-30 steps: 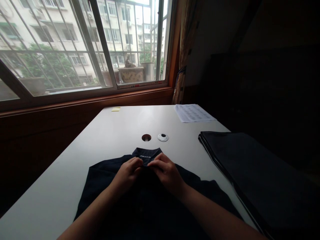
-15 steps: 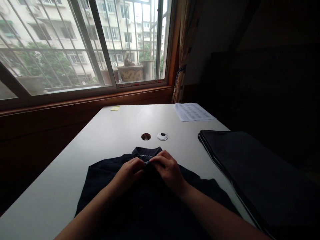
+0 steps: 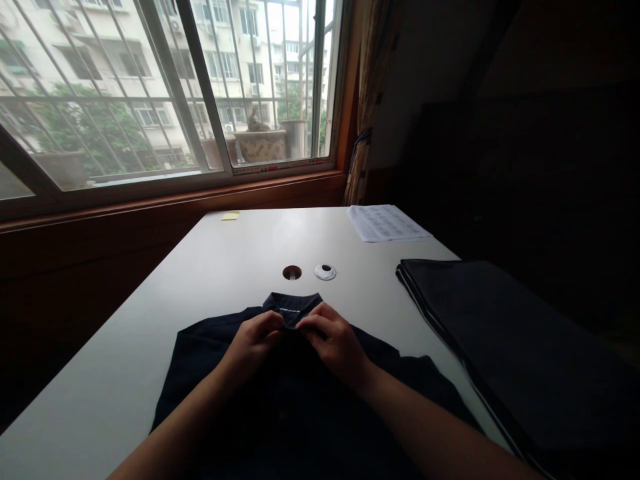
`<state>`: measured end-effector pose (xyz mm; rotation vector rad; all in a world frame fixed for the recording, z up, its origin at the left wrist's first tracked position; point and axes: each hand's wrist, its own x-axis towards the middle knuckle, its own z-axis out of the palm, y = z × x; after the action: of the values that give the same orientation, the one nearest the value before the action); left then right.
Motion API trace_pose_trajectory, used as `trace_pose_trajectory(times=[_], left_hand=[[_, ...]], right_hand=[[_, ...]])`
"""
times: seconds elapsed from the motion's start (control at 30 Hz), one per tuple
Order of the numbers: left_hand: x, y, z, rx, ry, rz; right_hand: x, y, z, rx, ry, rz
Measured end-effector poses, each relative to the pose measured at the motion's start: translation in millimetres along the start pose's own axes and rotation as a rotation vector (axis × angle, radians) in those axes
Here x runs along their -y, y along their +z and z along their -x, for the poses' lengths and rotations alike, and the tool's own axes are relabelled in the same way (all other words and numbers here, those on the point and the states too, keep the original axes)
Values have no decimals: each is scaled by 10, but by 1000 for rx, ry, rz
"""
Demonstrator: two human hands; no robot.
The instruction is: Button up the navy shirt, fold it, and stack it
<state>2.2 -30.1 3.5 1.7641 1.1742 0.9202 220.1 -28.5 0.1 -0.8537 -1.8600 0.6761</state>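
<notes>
A dark navy shirt point(image 3: 285, 400) lies spread on the white table, its collar point(image 3: 295, 302) pointing away from me. My left hand point(image 3: 257, 337) pinches the left front edge of the collar between thumb and fingers. Opposite it, my right hand point(image 3: 334, 337) grips the right front edge of the collar in the same way. A small gap separates the fingertips, and the inside of the neck with a pale strip of trim shows between them. Any button under the fingers is hidden. Much of the shirt's front is too dark to make out.
Folded dark cloth point(image 3: 490, 320) covers the table's right side. Printed papers point(image 3: 387, 223) lie at the far right corner, a yellow sticky note point(image 3: 231, 216) at the far left. A round hole point(image 3: 292, 273) and a white grommet point(image 3: 325, 272) are in the white tabletop point(image 3: 125, 347).
My left hand has shifted slightly left, so the gap between the two hands is wider. My right hand has barely moved, and both still hold the shirt's collar.
</notes>
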Motion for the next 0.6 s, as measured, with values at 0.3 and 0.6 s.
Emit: trace_pose_trajectory(times=[0.3,0.6], left_hand=[[97,-38,-14,72,-71,206],[-16,-80,-6,124,-139,297]], right_hand=[[-55,2,1,237,-21,68],[-101,37,2,159,34,102]])
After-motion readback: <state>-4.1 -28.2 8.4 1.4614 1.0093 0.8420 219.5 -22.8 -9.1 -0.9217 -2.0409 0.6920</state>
